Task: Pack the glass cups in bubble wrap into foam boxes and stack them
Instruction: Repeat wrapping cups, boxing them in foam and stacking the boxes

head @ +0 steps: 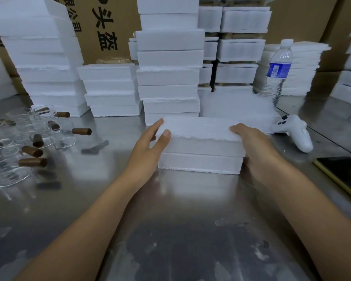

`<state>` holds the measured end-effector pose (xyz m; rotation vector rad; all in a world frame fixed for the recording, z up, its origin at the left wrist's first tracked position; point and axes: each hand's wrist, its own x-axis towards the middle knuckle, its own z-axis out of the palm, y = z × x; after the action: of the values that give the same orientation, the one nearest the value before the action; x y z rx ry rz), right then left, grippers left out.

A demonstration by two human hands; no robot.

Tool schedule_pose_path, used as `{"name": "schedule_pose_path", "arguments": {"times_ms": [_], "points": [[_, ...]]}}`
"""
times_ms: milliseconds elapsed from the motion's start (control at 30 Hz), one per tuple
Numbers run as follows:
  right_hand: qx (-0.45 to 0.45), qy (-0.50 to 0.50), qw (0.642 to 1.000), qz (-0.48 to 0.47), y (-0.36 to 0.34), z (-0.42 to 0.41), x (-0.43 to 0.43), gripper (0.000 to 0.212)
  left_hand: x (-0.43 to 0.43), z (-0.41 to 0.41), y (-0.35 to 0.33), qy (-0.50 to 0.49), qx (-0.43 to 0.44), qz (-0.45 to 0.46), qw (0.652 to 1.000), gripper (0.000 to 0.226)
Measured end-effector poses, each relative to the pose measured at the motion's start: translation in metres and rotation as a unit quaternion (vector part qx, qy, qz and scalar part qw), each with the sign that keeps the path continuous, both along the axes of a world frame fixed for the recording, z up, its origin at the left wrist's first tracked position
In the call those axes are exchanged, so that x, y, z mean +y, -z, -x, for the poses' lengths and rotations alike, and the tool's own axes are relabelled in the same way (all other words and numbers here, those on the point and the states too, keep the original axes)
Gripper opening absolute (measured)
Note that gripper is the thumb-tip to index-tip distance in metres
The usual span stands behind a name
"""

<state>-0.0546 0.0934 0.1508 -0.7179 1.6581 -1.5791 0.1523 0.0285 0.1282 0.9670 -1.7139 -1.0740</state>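
The white rectangular foam box (201,147) sits on the brushed steel table (170,209), straight in front of the person, with its upper half seated on its lower half and a thin seam running between them. What is inside cannot be seen. The left hand (150,142) holds the box's left end, thumb pressed on the front of the upper half and fingers laid along the end. The right hand (251,145) grips the right end, fingers curled over the top edge.

The packing of this box looks done, so the step in hand is most likely closing it up or taking hold to lift it onto a pile. That lift calls for even pressure from both ends, so the halves stay mated, and for a level carry.

Just behind it rises the tall middle stack of white foam boxes (168,57), with a shorter stack of four foam boxes (111,90) to its left (the easier landing spot, to my eye) and a leaning high stack (41,57) further left. The clear glass cups with brown wooden handles (49,134) lie bare on the table well to the left, unwrapped.

To the right are a white handheld controller (294,130) near the box, a clear plastic water bottle with a blue label (278,72) and a dark phone (344,173) at the table's edge.
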Motion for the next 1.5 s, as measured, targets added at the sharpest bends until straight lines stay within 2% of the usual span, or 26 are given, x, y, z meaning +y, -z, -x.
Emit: {"name": "schedule_pose_path", "arguments": {"times_ms": [67,300,400,533,633,700,800,900,1000,1067,1133,1200,1267,1333,1400,1500], "points": [[-0.033,-0.017,0.999,-0.010,-0.001,0.000,0.001,0.016,-0.002,0.000,0.000,0.001,-0.002,0.004,1.000,0.043],[-0.095,-0.030,0.995,-0.016,-0.005,0.000,0.006,0.011,-0.001,0.002,0.005,0.001,-0.007,0.006,1.000,0.052],[-0.106,-0.036,0.994,-0.006,-0.004,-0.001,0.008,0.012,0.003,0.007,0.007,0.016,0.031,-0.035,0.999,0.053],[-0.088,-0.085,0.992,0.035,-0.004,-0.003,0.009,0.008,-0.004,0.007,0.007,0.001,0.142,-0.140,0.980,0.038],[-0.077,-0.122,0.989,0.035,-0.005,-0.008,0.011,0.018,-0.010,0.002,0.005,-0.018,0.195,-0.204,0.959,0.031],[-0.107,-0.145,0.983,0.037,-0.005,-0.010,0.012,0.025,-0.011,0.000,0.006,-0.016,0.211,-0.205,0.956,0.023],[-0.143,-0.166,0.975,0.030,-0.004,-0.013,0.012,0.037,-0.012,-0.003,0.006,-0.012,0.227,-0.203,0.952,0.021],[-0.127,-0.160,0.979,0.025,-0.004,-0.015,0.012,0.038,-0.011,-0.005,0.004,-0.002,0.239,-0.209,0.948,0.022],[-0.092,-0.183,0.979,0.022,-0.006,-0.017,0.012,0.057,-0.009,-0.006,0.001,0.002,0.256,-0.207,0.944,0.021],[-0.068,-0.178,0.981,0.019,-0.011,-0.020,0.010,0.055,-0.009,-0.008,0.000,-0.004,0.270,-0.205,0.941,0.021],[-0.062,-0.162,0.984,0.028,-0.018,-0.024,0.004,0.041,-0.010,-0.009,-0.001,-0.008,0.283,-0.194,0.939,0.025],[-0.057,-0.144,0.987,0.049,-0.028,-0.027,-0.001,0.028,-0.011,-0.009,-0.003,0.006,0.295,-0.163,0.941,0.043],[-0.063,-0.139,0.986,0.066,-0.040,-0.029,-0.006,0.028,-0.012,-0.010,-0.006,0.015,0.332,-0.147,0.932,0.057],[-0.082,-0.161,0.980,0.083,-0.055,-0.032,-0.009,0.034,-0.016,-0.013,-0.007,-0.007,0.369,-0.173,0.913,0.060],[-0.111,-0.193,0.967,0.124,-0.074,-0.038,-0.013,0.030,-0.019,-0.014,-0.004,-0.055,0.353,-0.199,0.913,0.045],[-0.138,-0.226,0.947,0.180,-0.109,-0.049,-0.024,0.024,-0.020,-0.010,0.005,-0.132,0.252,-0.174,0.943,0.018]]}}
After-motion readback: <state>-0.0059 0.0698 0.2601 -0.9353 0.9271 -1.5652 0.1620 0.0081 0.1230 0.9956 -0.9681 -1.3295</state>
